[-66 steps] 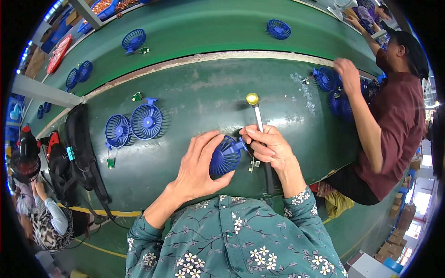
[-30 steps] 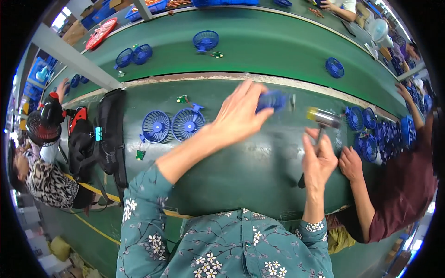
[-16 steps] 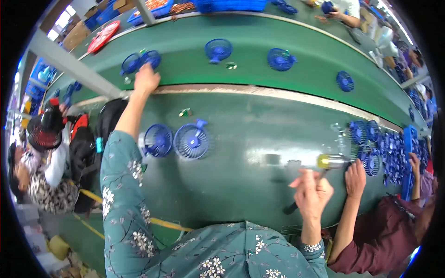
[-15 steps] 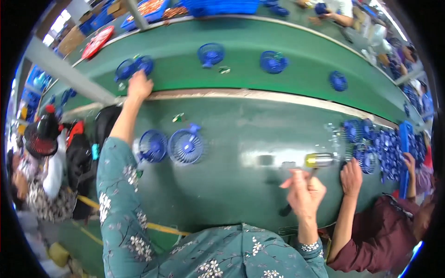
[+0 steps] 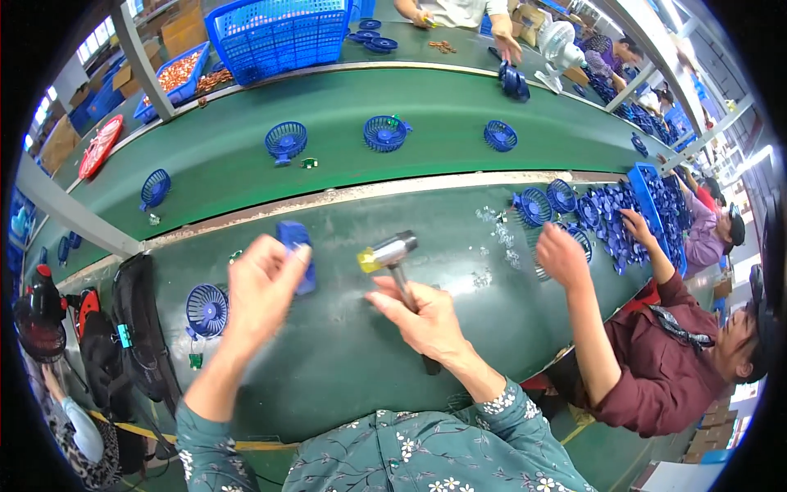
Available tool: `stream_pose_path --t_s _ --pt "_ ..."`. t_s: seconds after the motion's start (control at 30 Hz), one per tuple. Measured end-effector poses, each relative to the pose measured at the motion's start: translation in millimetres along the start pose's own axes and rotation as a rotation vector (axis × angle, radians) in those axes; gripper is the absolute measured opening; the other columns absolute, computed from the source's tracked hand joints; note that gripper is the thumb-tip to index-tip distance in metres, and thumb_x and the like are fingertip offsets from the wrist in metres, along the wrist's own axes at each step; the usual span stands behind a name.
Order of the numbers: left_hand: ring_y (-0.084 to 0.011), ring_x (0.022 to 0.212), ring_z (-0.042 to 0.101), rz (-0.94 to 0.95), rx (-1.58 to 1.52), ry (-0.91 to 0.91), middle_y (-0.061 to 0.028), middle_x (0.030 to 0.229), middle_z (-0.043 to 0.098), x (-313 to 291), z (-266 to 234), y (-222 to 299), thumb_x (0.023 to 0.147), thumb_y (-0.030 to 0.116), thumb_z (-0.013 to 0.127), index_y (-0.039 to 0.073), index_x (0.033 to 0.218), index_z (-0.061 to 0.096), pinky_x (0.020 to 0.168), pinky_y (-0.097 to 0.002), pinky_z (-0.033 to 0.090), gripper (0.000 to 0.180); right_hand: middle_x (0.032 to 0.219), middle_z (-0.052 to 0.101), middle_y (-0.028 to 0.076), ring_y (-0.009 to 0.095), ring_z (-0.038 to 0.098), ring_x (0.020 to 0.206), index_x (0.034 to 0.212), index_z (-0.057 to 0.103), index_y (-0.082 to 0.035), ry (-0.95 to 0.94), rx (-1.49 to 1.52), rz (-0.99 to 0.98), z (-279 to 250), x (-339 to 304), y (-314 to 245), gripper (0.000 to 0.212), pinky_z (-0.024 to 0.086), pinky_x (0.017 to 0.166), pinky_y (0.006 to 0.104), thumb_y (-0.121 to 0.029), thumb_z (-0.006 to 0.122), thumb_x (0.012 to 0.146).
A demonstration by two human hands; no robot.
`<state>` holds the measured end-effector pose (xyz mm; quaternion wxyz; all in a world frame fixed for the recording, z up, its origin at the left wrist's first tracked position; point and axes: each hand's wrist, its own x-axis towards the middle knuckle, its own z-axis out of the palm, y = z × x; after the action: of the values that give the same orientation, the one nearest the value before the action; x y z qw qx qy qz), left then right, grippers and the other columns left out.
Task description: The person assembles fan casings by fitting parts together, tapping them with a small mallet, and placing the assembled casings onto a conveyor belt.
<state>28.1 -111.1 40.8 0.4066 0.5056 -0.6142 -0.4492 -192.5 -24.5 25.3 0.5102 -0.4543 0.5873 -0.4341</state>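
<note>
Over the left part of the green worktable (image 5: 352, 344), my left hand (image 5: 261, 295) is closed round a blue plastic fan housing (image 5: 298, 256), turned edge-on and slightly smeared by motion. To its right, my right hand (image 5: 426, 324) grips a hammer (image 5: 388, 253) by the dark handle. The hammer head has a yellow face and a metal face, and it points up and away from me. A second, round blue fan housing (image 5: 206, 310) lies left of my left wrist. Just below that housing is a small green circuit board (image 5: 195, 361).
Beyond the worktable runs a green conveyor belt (image 5: 443, 98) with several blue fan housings. A co-worker's hand (image 5: 564, 256) is at right, near small clear parts (image 5: 504, 238) and a pile of blue pieces (image 5: 611, 215). Black bags (image 5: 143, 328) sit at left.
My left hand has come back from the belt to the worktable with a blue fan housing. My right hand has brought the hammer leftward. The view has turned right.
</note>
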Motion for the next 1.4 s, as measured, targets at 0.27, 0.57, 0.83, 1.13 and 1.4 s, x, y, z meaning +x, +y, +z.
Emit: stream_pose_path --t_s 0.27,0.57,0.83,1.13,1.4 --pt "-0.012 0.059 0.062 -0.26 -0.513 -0.369 -0.011 0.096 0.069 -49 41 14 0.1 0.021 0.053 -0.001 0.116 0.059 0.048 -0.0234 0.05 0.028 0.101 0.07 0.009 0.009 0.061 0.086 0.122 0.06 0.002 -0.09 -0.082 -0.059 1 -1 -8 0.048 0.052 0.077 0.0278 -0.025 0.075 0.085" --pt "-0.0179 0.062 0.063 -0.315 -0.577 -0.165 -0.0225 0.108 0.065 -66 22 -23 0.098 0.024 0.056 0.0 0.124 0.047 0.047 -0.0302 0.054 0.036 0.056 0.051 -0.004 0.003 0.039 0.037 0.091 0.065 -0.001 -0.027 0.12 0.141 -35 15 -5 0.031 0.026 0.033 0.0222 -0.033 0.066 0.093" --pt "-0.0177 0.066 0.064 -0.512 -0.791 -0.371 -0.0204 0.107 0.061 -76 47 -18 0.097 0.031 0.059 -0.002 0.13 0.04 0.05 -0.0309 0.057 0.051 0.055 0.051 -0.003 0.003 0.04 0.037 0.086 0.064 -0.001 -0.085 0.047 0.115 -26 25 -14 0.036 0.026 0.033 0.0227 -0.037 0.068 0.091" --pt "-0.0136 0.062 0.064 -0.537 -1.02 -0.399 -0.0192 0.1 0.067 -75 69 -9 0.099 0.028 0.055 0.001 0.122 0.05 0.05 -0.0289 0.056 0.035 0.058 0.048 -0.005 0.003 0.041 0.055 0.078 0.066 0.001 -0.033 -0.145 -0.047 -9 30 -22 0.04 0.029 0.046 0.0243 -0.036 0.07 0.089" --pt "-0.012 0.058 0.061 -0.518 -1.057 -0.291 -0.021 0.092 0.069 -75 69 -24 0.098 0.02 0.057 -0.001 0.11 0.056 0.048 -0.0277 0.054 0.025 0.063 0.054 0.0 0.006 0.046 0.063 0.097 0.067 0.005 -0.027 -0.244 -0.234 -4 29 -10 0.033 0.039 0.053 0.0276 -0.028 0.066 0.093"
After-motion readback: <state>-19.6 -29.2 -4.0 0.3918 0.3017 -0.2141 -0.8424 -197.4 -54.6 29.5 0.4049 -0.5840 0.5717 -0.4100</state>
